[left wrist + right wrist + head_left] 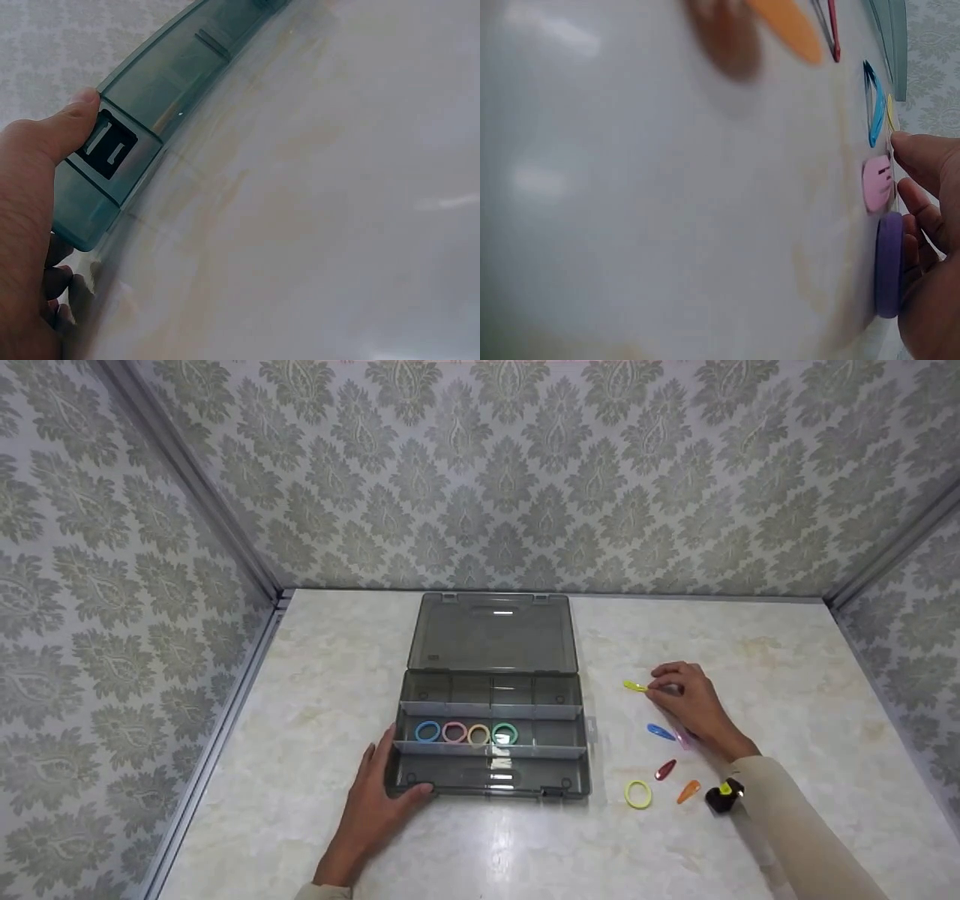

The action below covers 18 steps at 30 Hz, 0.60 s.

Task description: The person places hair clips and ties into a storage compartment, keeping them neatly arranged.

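A smoky grey compartment box (480, 792) lies with its lid folded back. My left hand (379, 802) grips its near left corner, the thumb on the front wall and the fingers along the side. Blue (427, 721), pink (454, 723), cream (478, 725) and green (505, 724) hair ties lie in the middle row. My right hand (694, 705) pinches one end of a yellow hair clip (634, 685) to the right of the box. Below that hand are a blue hair clip (661, 732), a pink one (877, 184) and a purple hair tie (888, 266).
Nearer me on the table lie a red hair clip (665, 769), an orange one (688, 791) and a yellow hair tie (638, 794). A small black item with a yellow part (724, 796) is by the right sleeve. Patterned walls (495, 472) enclose the table.
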Available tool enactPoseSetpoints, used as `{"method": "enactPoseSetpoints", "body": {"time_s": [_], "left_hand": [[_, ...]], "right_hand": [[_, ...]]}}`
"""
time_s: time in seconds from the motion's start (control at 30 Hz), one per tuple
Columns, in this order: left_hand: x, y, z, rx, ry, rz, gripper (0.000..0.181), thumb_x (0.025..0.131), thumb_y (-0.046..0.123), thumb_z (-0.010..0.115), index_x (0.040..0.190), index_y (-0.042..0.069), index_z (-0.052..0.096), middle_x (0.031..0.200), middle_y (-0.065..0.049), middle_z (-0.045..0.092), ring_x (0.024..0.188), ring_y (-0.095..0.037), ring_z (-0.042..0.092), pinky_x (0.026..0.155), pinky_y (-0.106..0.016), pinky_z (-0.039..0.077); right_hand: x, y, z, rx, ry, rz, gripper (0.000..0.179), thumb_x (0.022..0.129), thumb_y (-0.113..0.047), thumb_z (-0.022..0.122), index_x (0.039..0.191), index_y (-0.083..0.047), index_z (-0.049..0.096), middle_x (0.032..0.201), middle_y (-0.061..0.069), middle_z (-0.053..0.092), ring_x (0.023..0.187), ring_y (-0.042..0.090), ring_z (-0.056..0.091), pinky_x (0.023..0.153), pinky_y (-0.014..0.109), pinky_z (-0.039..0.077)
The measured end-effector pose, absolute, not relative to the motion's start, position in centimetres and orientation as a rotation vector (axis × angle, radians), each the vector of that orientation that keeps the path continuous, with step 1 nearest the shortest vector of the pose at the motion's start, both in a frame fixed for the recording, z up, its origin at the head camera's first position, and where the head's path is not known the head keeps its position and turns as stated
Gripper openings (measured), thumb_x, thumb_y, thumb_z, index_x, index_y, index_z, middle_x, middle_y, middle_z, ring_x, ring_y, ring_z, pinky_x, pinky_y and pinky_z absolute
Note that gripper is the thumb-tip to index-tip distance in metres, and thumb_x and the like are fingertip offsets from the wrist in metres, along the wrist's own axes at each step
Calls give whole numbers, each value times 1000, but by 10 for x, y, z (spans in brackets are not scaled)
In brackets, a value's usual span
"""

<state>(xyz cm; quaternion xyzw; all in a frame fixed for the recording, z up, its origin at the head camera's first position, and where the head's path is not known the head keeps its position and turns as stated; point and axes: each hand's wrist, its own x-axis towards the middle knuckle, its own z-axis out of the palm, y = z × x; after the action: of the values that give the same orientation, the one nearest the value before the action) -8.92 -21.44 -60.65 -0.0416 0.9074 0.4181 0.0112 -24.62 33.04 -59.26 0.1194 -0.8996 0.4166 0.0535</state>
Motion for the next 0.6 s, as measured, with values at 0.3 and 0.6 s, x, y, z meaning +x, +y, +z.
{"method": "enactPoseSetpoints", "body": {"time_s": [0.3,0.6], "left_hand": [[-90,-215,-608,-121,2825,1309,114,91,67,83,178,30,20,180,-18,29,166,-54,16,126,-79,24],[-91,-216,-609,-117,2823,1321,115,90,68,83,178,29,21,180,-18,29,166,-54,16,127,-77,23]], "right_hand": [[-245,329,-588,317,-2770,1252,13,105,-12,79,110,-1,84,135,15,70,132,33,53,106,39,46],[-243,324,-582,321,-2735,1230,13,104,-12,80,112,-2,85,135,15,71,129,31,56,94,26,46]]}}
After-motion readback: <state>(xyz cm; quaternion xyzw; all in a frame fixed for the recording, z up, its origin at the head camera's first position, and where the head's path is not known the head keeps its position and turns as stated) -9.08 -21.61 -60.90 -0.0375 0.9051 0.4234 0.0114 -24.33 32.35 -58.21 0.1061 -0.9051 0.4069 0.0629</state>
